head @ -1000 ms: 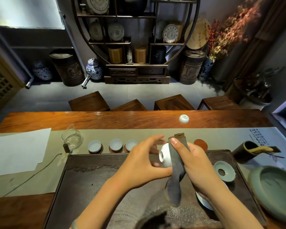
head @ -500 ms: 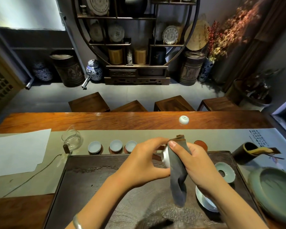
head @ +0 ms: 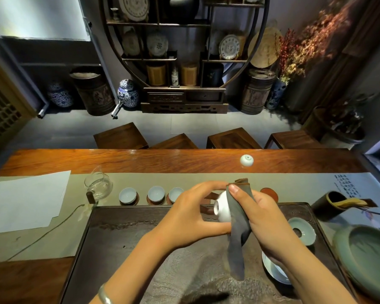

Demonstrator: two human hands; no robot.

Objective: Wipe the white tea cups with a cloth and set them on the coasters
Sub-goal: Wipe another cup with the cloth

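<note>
Legible text: none I can read. Item: table runner (head: 294,183) on my worktop (head: 162,160), right end, bearing columns of small dark calligraphy (head: 347,185), too small and blurred to make out. Item: upturned cup (head: 246,160) on the far side, with a faint mark on its base, unreadable

Single head-worn wide-angle view looks forward and steeply down, close over the dark rectangular stone tea tray (head: 123,238) on the long reddish-brown wooden table (head: 140,159), facing the round dark-wood display shelf (head: 184,93) beyond.
</note>
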